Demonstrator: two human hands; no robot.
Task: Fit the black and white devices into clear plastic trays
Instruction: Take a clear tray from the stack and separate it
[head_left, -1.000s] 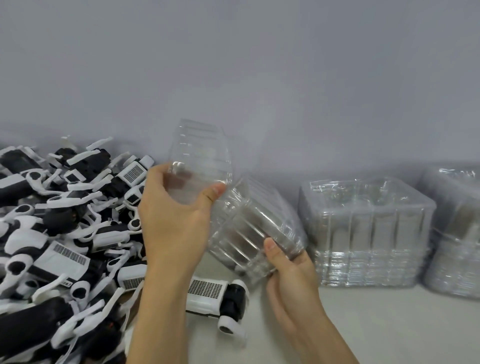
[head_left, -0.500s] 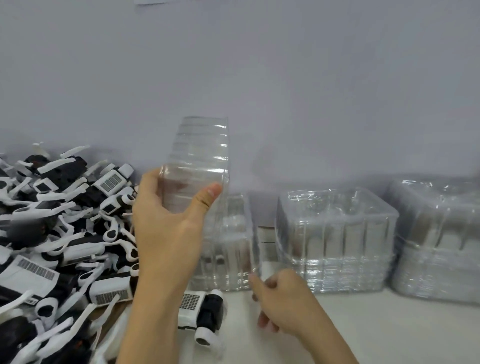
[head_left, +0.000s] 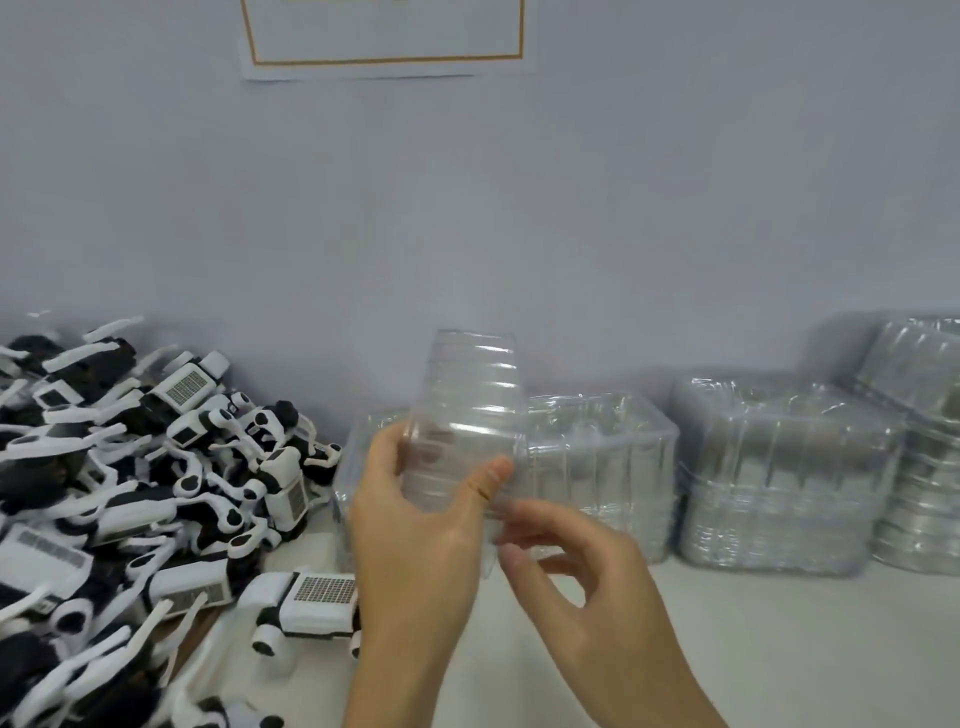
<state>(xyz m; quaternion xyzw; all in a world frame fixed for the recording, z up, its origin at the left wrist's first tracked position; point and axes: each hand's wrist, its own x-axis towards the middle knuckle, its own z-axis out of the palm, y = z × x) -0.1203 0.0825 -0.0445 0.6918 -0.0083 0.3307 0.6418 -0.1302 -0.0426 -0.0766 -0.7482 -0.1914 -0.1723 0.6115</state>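
My left hand (head_left: 415, 525) grips a single clear plastic tray (head_left: 467, 405) and holds it upright above the table, thumb on its near face. My right hand (head_left: 576, 566) is just below and to the right, fingers curled, with its index fingertip and thumb at the tray's lower right corner; whether they pinch the rim is unclear. A large pile of black and white devices (head_left: 156, 493) covers the table's left side. One device (head_left: 311, 603) lies apart from the pile, close to my left wrist.
Stacks of clear trays stand along the wall: one (head_left: 602, 467) right behind my hands, a second (head_left: 779, 478) to its right, a third (head_left: 924, 441) at the right edge. White table surface (head_left: 779, 649) lies in front of them. A framed paper (head_left: 384, 36) hangs on the wall.
My right hand let go of the tray stack, which now stands against the wall, and rose to the lower corner of the single tray. My left hand kept holding that tray.
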